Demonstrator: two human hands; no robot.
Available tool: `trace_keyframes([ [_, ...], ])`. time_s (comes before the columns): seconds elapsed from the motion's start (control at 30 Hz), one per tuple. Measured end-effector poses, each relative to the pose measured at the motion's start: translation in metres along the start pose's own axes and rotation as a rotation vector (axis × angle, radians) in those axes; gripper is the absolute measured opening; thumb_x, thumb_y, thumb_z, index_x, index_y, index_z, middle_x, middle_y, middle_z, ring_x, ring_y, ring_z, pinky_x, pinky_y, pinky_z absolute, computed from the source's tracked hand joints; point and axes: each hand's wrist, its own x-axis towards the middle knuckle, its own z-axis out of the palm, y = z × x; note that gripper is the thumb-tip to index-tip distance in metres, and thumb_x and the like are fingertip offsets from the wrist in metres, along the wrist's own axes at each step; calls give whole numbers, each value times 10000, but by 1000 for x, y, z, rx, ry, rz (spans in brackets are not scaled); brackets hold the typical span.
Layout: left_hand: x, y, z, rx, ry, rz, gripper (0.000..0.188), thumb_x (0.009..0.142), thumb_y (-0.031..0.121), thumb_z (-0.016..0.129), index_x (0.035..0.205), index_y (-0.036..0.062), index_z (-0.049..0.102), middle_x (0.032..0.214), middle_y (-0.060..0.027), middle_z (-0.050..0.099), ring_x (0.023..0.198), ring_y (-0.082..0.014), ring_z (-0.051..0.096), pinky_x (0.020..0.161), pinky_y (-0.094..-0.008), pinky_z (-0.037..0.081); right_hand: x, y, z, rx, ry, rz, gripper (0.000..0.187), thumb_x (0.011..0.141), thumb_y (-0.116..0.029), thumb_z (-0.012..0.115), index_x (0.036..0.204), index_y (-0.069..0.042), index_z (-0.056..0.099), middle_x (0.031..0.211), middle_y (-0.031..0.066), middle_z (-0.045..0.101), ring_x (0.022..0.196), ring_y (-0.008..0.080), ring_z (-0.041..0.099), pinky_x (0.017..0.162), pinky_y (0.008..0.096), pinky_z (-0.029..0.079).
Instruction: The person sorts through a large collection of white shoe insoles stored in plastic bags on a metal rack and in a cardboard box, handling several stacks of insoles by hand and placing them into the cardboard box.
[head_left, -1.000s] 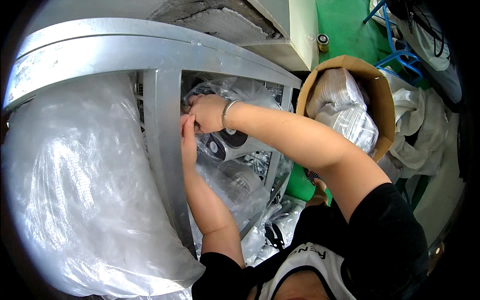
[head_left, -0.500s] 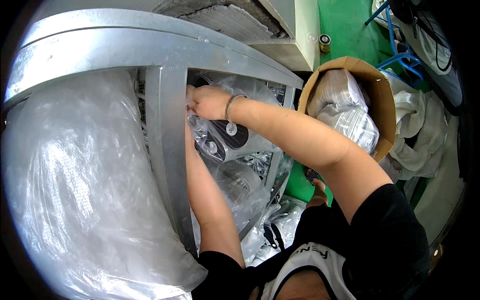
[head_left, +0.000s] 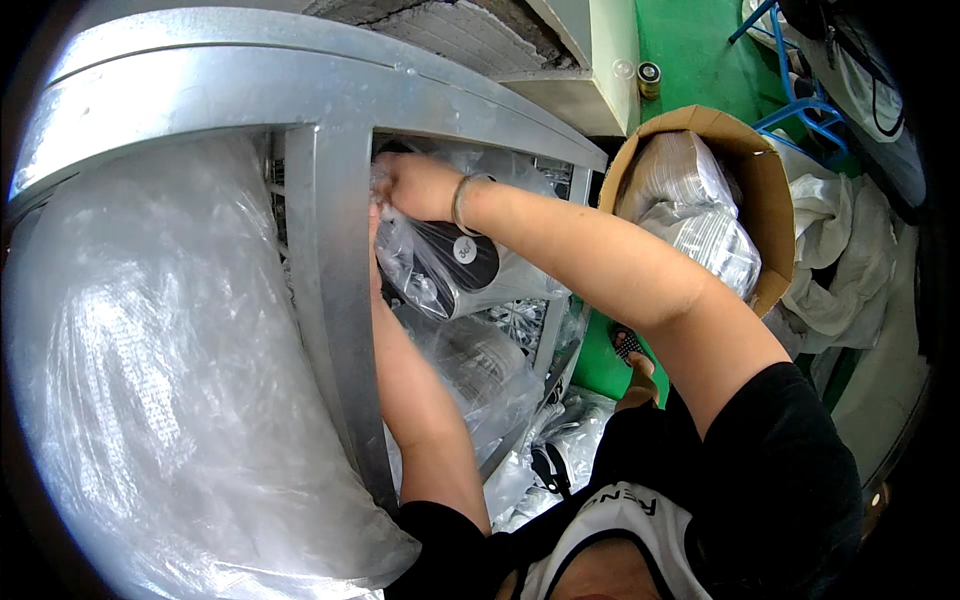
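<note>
Inside the metal rack [head_left: 345,260], my right hand [head_left: 420,187], with a bracelet at the wrist, is closed on the bunched upper part of a clear plastic bag [head_left: 408,245]. Dark, rounded pieces [head_left: 435,265] show through the plastic, one bearing a round white sticker [head_left: 465,249]. My left hand [head_left: 376,235] reaches up from below, close to the right hand at the same bag. The rack's upright post hides most of its fingers, so their grip does not show.
A large filled translucent bag [head_left: 170,350] bulges from the rack's left bay. More bagged goods [head_left: 475,365] lie lower in the rack. To the right stands an open cardboard box [head_left: 778,215] holding wrapped stacks, beside white cloth sacks [head_left: 840,260] and a blue metal-legged stool [head_left: 800,110].
My right hand has shifted slightly up, drawing the bag's bunched plastic with it. The left hand has risen a little beside the post.
</note>
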Motion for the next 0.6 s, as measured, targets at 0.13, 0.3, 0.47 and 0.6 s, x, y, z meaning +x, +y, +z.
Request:
trace_keyframes([
  [0.13,-7,-12,2,45,181,125,209,709,-32,517,916,4,513,890,-53,540,833,-131,497,777,-245,365,13,4,-11,249,-298,219,237,699,-252,549,754,-26,590,646,87,561,555,170,518,482,289,408],
  [0.3,-11,-20,-7,-103,109,264,217,705,-45,496,911,21,477,890,-61,505,828,-145,482,772,-261,367,14,4,-17,411,-326,145,181,628,-219,668,693,-62,605,527,-15,454,467,74,405,397,216,336],
  [0.47,-6,-29,-20,-323,195,62,273,679,-41,475,944,22,458,917,-70,489,862,-163,471,810,-274,346,14,3,-22,403,-387,215,172,602,-205,690,693,-84,608,547,-24,460,477,73,405,416,208,345],
  [0.6,-6,-29,-23,41,192,138,328,663,-12,488,987,13,444,915,-77,490,864,-175,469,811,-281,347,11,8,-20,376,-337,179,174,602,-210,686,703,-94,606,555,-22,469,487,80,412,435,212,366],
])
